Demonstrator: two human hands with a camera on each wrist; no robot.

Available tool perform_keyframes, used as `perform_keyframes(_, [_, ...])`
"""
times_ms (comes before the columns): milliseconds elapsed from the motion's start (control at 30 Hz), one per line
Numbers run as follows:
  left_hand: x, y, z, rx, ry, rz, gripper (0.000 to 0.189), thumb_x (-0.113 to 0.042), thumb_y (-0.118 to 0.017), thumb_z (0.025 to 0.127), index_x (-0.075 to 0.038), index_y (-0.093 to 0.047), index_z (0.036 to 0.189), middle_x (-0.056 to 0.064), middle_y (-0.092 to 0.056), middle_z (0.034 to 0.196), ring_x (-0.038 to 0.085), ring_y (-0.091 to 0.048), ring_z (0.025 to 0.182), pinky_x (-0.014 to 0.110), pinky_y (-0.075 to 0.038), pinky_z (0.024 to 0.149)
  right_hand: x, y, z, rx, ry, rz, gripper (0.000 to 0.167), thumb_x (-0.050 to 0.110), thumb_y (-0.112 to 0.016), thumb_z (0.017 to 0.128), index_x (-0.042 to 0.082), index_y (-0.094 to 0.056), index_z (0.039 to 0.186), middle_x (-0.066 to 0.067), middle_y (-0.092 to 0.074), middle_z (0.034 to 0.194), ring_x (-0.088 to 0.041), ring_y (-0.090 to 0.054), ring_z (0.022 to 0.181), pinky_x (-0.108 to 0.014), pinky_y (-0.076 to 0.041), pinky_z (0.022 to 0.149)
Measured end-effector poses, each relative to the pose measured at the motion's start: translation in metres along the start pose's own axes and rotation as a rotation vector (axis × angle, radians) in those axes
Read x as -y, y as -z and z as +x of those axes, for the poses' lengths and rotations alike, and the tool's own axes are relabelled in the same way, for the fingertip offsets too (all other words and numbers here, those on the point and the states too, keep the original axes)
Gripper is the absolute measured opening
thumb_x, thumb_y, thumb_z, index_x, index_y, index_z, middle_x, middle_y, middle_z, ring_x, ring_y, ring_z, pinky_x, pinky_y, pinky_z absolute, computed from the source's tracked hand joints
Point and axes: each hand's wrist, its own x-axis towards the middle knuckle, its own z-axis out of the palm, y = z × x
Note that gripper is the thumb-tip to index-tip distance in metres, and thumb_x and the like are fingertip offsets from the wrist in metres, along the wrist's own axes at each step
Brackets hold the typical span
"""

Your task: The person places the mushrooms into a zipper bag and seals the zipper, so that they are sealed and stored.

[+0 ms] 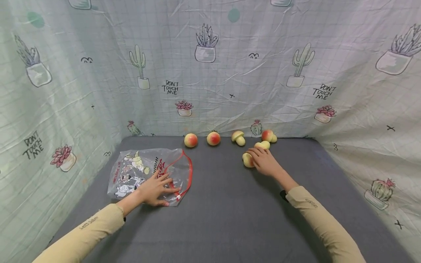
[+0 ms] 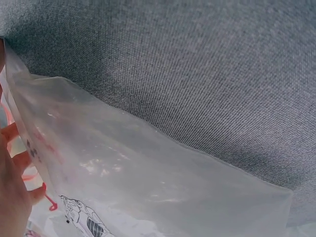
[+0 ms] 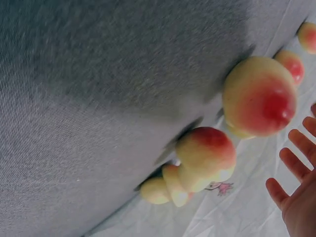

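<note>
My left hand rests with spread fingers on a clear plastic drawstring bag with cartoon prints and a red cord at its mouth. In the left wrist view, the fingers lie by the bag's edge, and the bag's side stands raised. My right hand reaches over a round yellow-and-red toy fruit, partly covering it. Fingers extended, the right hand appears beside the fruit in the right wrist view. A toy mushroom lies just beyond the fingertips.
Along the back of the grey table sit two more round fruits, one left and one middle, a toy mushroom and another mushroom at right. A printed cloth hangs behind and at both sides.
</note>
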Motion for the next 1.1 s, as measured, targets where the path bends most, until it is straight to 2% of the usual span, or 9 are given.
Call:
perform_keyframes(133, [0.0, -0.002, 0.0, -0.022, -0.028, 0.024, 0.059, -0.06, -0.048, 0.079, -0.032, -0.045, 0.13, 0.01, -0.05, 0.129, 0.037, -0.045, 0.119, 0.055, -0.026, 0.1, -0.006, -0.004, 0.001, 0.046, -0.034, 0.039, 0.047, 0.028, -0.057, 0.084, 0.008, -0.047, 0.126, -0.01, -0.048, 0.128, -0.031, -0.039, 0.118, -0.053, -0.031, 0.089])
perform_keyframes(267, [0.0, -0.004, -0.001, -0.055, -0.057, 0.021, 0.059, -0.057, -0.05, 0.079, -0.028, -0.047, 0.13, 0.011, -0.051, 0.128, 0.037, -0.046, 0.118, 0.05, -0.031, 0.099, -0.01, -0.006, 0.001, 0.095, -0.049, 0.053, 0.064, 0.036, -0.066, 0.076, 0.009, -0.043, 0.13, -0.01, -0.045, 0.13, -0.031, -0.036, 0.12, -0.053, -0.031, 0.089])
perform_keyframes(467, [-0.002, -0.002, -0.001, -0.042, -0.068, -0.01, 0.059, -0.054, -0.051, 0.081, -0.025, -0.045, 0.132, 0.011, -0.051, 0.127, 0.035, -0.043, 0.121, 0.046, -0.033, 0.1, -0.015, -0.01, 0.002, 0.128, -0.042, 0.023, 0.077, 0.039, -0.072, 0.069, 0.009, -0.04, 0.132, -0.011, -0.045, 0.129, -0.032, -0.034, 0.121, -0.053, -0.03, 0.089])
perform_keyframes(633, [-0.002, -0.003, -0.001, -0.058, -0.07, -0.014, 0.058, -0.051, -0.053, 0.08, -0.025, -0.046, 0.131, 0.012, -0.052, 0.126, 0.035, -0.043, 0.121, 0.044, -0.034, 0.099, -0.016, -0.015, 0.003, 0.114, -0.021, -0.013, 0.08, 0.037, -0.077, 0.064, 0.01, -0.041, 0.13, -0.011, -0.048, 0.124, -0.033, -0.036, 0.118, -0.053, -0.031, 0.087])
perform_keyframes(900, [-0.002, -0.003, 0.0, -0.088, -0.087, -0.015, 0.057, -0.05, -0.054, 0.08, -0.024, -0.047, 0.13, 0.006, -0.051, 0.128, 0.034, -0.046, 0.118, 0.044, -0.037, 0.096, -0.017, -0.02, 0.005, 0.089, 0.014, -0.052, 0.073, 0.02, -0.08, 0.061, 0.01, -0.046, 0.125, -0.01, -0.051, 0.118, -0.032, -0.039, 0.113, -0.051, -0.034, 0.085])
perform_keyframes(1100, [-0.001, -0.003, -0.001, -0.116, -0.106, -0.023, 0.058, -0.051, -0.054, 0.08, -0.021, -0.048, 0.13, 0.005, -0.051, 0.129, 0.033, -0.048, 0.116, 0.044, -0.038, 0.096, -0.017, -0.022, 0.007, 0.058, 0.051, -0.09, 0.075, 0.019, -0.082, 0.057, 0.007, -0.048, 0.124, -0.009, -0.053, 0.116, -0.032, -0.042, 0.111, -0.05, -0.035, 0.084])
